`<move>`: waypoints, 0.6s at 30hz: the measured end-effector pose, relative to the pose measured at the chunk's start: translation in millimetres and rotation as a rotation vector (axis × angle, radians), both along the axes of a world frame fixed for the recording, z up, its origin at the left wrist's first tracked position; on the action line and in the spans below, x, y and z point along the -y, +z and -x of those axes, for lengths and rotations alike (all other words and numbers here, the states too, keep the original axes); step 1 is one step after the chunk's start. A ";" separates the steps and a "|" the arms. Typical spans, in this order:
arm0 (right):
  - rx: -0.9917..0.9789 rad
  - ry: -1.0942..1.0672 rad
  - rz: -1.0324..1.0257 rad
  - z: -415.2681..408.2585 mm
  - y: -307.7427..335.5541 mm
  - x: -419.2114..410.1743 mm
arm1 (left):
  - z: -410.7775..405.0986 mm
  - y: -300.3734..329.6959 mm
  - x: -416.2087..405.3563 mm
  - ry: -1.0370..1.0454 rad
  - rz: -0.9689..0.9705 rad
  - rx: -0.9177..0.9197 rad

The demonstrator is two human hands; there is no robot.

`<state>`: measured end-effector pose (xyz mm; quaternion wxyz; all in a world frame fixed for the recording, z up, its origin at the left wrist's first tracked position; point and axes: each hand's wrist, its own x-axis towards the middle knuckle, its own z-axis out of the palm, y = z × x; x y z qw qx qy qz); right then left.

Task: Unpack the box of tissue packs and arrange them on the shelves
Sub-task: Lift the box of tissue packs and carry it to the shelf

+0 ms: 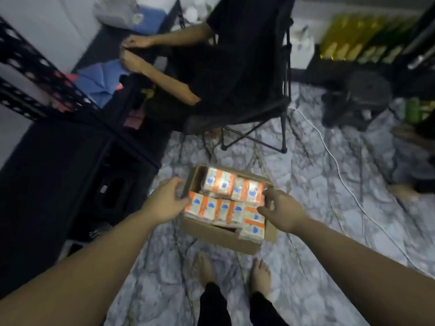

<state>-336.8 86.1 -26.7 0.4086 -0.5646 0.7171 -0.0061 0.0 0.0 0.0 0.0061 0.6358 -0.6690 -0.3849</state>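
Observation:
An open cardboard box (219, 236) sits on the marble-patterned floor in front of my bare feet. It is filled with several tissue packs (226, 198), white with orange bands and blue marks, lying in two rows. My left hand (167, 201) reaches to the left end of the near row, fingers spread and touching the pack there. My right hand (280, 210) hovers at the right side of the box, fingers curled over the packs' right ends. Neither hand has lifted anything.
A black metal shelf rack (42, 90) stands at the left, with dark lower shelves (58, 175) beside the box. Another person sits in a black folding chair (254, 95) behind the box. A white cable (339, 170) runs across the floor; a dark fan (357, 100) stands at the right.

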 end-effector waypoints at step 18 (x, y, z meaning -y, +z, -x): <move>-0.049 -0.697 -0.116 -8.5 -256.3 23.5 | -13.4 -282.8 81.0 0.001 -0.162 0.222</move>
